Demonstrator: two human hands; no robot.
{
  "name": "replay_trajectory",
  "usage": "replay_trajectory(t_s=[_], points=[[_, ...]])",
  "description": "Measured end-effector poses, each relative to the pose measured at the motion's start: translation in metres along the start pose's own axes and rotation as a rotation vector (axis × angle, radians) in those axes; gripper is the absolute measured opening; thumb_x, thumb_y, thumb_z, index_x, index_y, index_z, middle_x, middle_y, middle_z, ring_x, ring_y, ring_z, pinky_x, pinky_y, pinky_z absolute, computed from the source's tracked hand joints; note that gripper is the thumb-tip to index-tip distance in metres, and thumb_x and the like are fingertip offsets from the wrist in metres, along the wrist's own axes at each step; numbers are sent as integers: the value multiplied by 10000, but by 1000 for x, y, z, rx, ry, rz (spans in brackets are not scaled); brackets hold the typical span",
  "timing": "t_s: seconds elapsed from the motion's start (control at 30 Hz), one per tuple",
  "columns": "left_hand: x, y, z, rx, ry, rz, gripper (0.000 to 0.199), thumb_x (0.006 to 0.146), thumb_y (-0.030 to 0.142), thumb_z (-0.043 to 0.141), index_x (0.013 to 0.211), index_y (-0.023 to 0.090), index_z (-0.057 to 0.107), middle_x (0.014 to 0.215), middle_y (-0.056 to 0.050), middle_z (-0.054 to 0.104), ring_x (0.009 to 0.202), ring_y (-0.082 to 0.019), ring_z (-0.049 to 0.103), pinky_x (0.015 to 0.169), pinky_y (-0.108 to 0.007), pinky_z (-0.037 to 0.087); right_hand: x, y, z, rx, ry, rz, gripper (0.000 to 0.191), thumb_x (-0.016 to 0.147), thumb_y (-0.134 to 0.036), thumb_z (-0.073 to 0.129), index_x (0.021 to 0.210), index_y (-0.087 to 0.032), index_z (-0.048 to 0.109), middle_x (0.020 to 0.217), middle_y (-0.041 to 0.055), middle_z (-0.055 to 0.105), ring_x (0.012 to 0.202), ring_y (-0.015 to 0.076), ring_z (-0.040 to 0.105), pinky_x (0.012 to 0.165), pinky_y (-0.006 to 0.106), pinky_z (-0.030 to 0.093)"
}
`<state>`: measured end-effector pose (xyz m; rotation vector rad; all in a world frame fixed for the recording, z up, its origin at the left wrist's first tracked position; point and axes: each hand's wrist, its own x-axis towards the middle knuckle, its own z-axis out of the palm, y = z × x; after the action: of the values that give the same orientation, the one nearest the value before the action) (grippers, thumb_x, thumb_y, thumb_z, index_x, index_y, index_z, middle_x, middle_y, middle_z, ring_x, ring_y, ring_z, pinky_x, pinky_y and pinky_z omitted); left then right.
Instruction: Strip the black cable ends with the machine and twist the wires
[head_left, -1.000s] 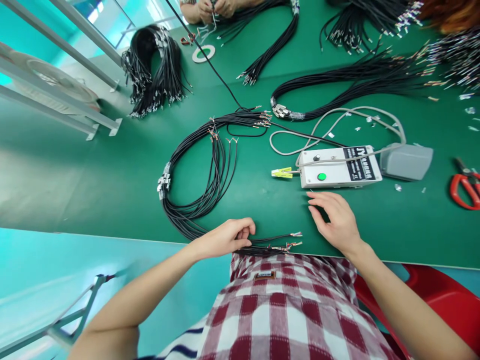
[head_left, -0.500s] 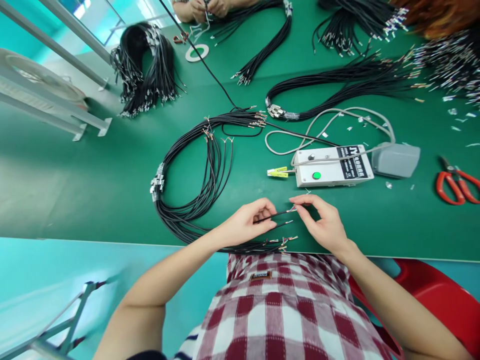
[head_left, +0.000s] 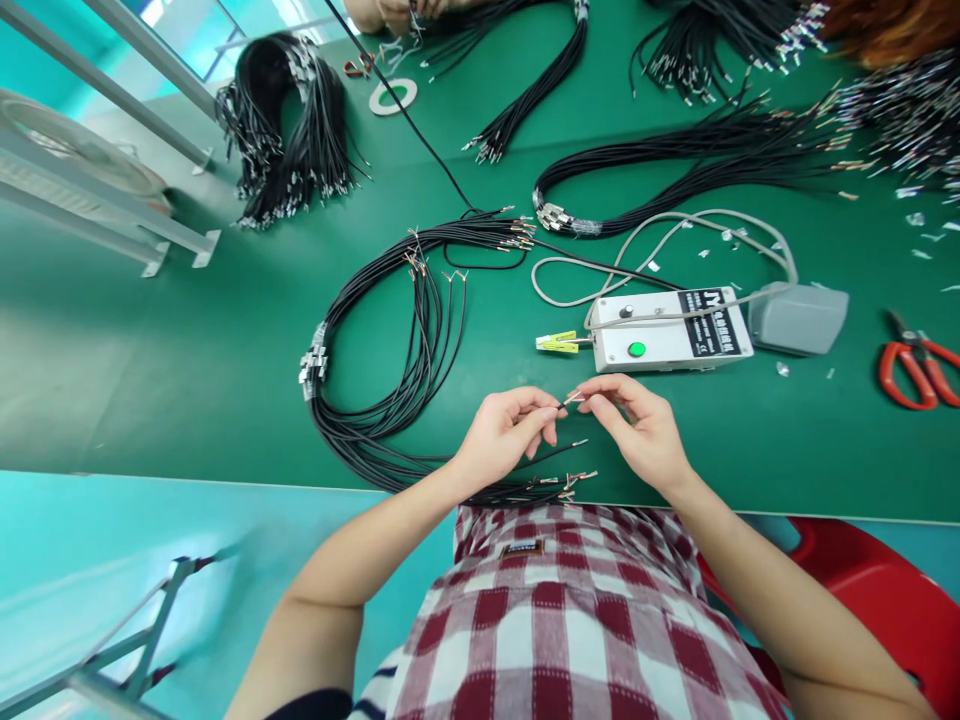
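— Pinched between thumb and forefinger, is that how the left hand (head_left: 504, 432) has the black wire (head_left: 559, 404)?

— Yes. Its fingers are closed on the wire close to the stripped end, and the right hand (head_left: 637, 432) meets it from the other side, fingertips pressed on the wire's bare tip. The two hands nearly touch above the green table (head_left: 187, 370).

— Where does the wire sit relative to the grip?

— Only a short piece shows, bridging the small gap between the two sets of fingertips. The rest runs under the left hand, and I cannot follow it further.

— What lies below the hands?

— A loose bundle of black wires (head_left: 390, 380), looped on the table to the left, trails along the near edge, its stripped ends just beneath the hands and just above the checked shirt (head_left: 570, 610).

— And beyond?

— A white control box (head_left: 671, 340) with a green button, just past the right hand, a yellow clip (head_left: 556, 343) at its left end. A grey pedal (head_left: 799, 317) sits to its right, and red scissors (head_left: 919, 372) farther right. Another person's hands (head_left: 397, 12) work at the far edge.
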<state>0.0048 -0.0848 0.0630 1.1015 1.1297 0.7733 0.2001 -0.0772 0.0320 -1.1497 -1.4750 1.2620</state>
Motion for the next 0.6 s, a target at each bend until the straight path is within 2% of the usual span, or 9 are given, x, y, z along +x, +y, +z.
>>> replay_trajectory(t_s=[0.27,0.43,0.6], points=[[1,-1,1,-40,2,2,362,860,479,660,889,119,646,617,-11,645,409,-49,423,411,-188,321,8,-11,9,123,38,84,151,799,-349,770,797,-216,697,766,1,710,704,139,646,695,277,521],[1,-2,1,-123,-16,-24,382,846,489,677,887,111,639,604,-14,647,399,-47,422,406,-188,302,8,-5,16,330,17,171,176,770,-365,796,769,-224,691,726,-16,689,635,110,592,630,251,495],[1,-4,1,-223,-16,-71,392,827,492,699,866,107,636,580,-9,635,382,-41,409,398,-185,258,5,-3,20,356,3,210,201,785,-405,779,830,-222,709,803,6,707,659,111,589,654,259,509]])
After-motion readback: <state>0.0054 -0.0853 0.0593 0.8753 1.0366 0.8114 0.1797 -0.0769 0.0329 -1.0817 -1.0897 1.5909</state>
